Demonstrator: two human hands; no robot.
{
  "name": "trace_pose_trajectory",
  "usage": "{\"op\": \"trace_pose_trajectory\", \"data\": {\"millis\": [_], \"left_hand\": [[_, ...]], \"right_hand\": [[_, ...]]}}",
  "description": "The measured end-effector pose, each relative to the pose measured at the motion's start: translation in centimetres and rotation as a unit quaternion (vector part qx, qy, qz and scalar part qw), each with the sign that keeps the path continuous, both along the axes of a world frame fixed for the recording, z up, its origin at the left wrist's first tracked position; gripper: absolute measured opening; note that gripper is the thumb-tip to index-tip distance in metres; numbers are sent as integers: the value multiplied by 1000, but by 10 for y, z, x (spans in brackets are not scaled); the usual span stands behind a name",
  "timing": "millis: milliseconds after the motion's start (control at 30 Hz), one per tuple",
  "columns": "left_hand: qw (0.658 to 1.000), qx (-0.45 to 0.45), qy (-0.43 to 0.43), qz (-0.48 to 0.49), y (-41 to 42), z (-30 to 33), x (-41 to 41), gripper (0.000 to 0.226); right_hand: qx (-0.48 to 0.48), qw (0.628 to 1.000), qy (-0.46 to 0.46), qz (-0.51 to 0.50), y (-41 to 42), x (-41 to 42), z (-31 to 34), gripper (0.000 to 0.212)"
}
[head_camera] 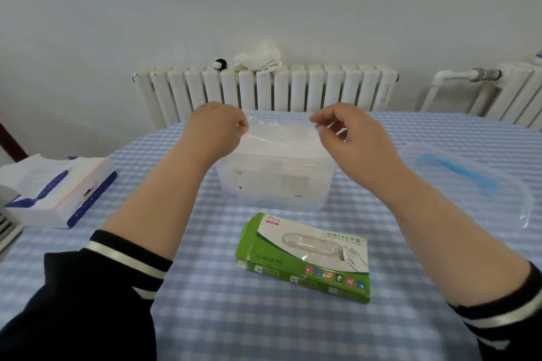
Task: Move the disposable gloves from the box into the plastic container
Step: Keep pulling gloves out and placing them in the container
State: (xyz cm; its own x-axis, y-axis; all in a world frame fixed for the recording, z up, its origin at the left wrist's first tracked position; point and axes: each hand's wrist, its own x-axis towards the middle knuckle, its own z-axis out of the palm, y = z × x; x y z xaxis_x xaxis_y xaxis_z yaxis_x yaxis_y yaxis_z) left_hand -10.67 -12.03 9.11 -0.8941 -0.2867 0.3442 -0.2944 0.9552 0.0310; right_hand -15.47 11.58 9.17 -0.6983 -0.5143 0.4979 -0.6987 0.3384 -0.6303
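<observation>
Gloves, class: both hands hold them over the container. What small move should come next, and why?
Probably lower the gloves into the container and let go. The left hand and right hand pinch the stack's ends right above the open top, and the box lies nearer on the table.
</observation>
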Motion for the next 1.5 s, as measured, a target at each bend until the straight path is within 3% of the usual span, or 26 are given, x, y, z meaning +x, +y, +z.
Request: {"op": "trace_pose_trajectory", "data": {"millis": [100,234,300,400,467,500,600,667,767,867,934,1067,1268,1501], "left_hand": [[999,47,21,0,4,-4,6,22],[984,168,-51,-26,8,2,7,20],[975,212,-43,-44,14,7,14,24],[958,246,130,-75,33,4,31,23],[916,299,234,-131,53,-7,47,18],[898,332,244,-157,63,-12,54,17],[889,393,121,-201,84,-36,66,11],[902,381,6,-203,88,-52,68,7],[909,342,-143,-190,86,-70,71,43],[914,270,-230,-199,84,-79,75,80],[915,259,-234,-202,84,-82,75,85],[905,312,-217,-192,82,-84,76,80],[904,302,-244,-178,82,-86,78,83],[916,253,-249,-188,86,-87,77,63]], "right_hand": [[-37,999,-16,28,2,11,-11,17],[-47,998,-27,38,2,14,-21,16],[-31,997,-37,55,5,17,-25,14],[64,992,-39,105,10,22,-31,7],[174,974,-46,140,11,24,-36,3],[237,958,-44,157,11,25,-38,2],[372,906,-63,191,10,22,-51,8],[367,897,-109,222,10,19,-57,11],[344,884,-152,277,15,11,-62,24],[358,873,-180,278,19,6,-69,42],[362,883,-147,262,15,6,-76,39],[330,911,-114,219,10,12,-80,5],[330,899,-144,248,18,6,-71,9],[218,924,-164,267,19,10,-58,16]]}}
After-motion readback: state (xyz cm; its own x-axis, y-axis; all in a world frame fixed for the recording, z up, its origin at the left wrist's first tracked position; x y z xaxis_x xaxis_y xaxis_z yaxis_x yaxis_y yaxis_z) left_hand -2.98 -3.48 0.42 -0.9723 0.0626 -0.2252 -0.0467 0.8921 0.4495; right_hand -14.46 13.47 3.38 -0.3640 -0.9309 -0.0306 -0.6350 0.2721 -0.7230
